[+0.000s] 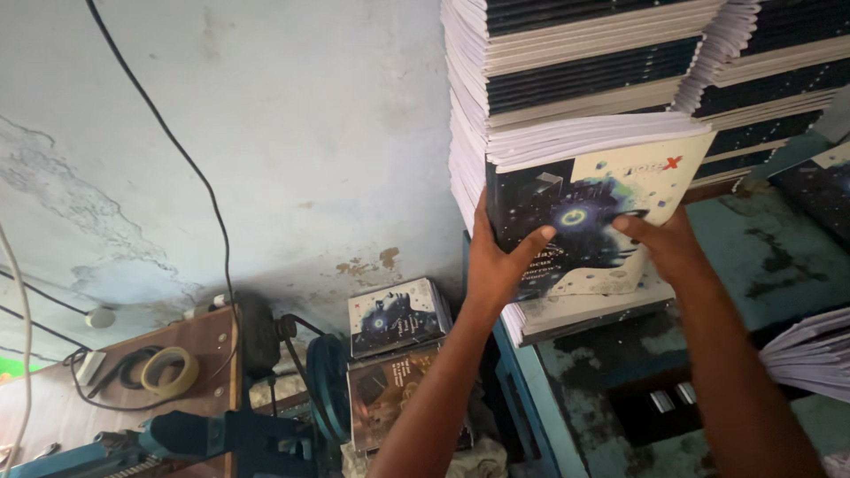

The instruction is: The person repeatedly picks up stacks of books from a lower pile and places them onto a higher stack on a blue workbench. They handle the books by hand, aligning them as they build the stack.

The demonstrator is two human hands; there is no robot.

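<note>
My left hand [498, 262] and my right hand [666, 242] both grip a bundle of booklets [584, 208] with a dark, starry printed cover and a cream corner. The bundle is tilted toward me, its white page edges on top. Behind and above it rises a tall stack of the same booklets [575, 62], dark spines alternating with pale page edges. More booklets [584, 314] lie flat under the bundle on the green-blue machine table [779, 257]. My left thumb lies over the cover, and my right fingers press its right side.
A second pile of booklets [788, 71] leans at the upper right. Two loose covers [394, 314] stand against the stained pale wall [292, 133]. A tape roll [170, 370] and cables lie on a wooden board [199, 341]. Loose page edges [810, 350] jut in at right.
</note>
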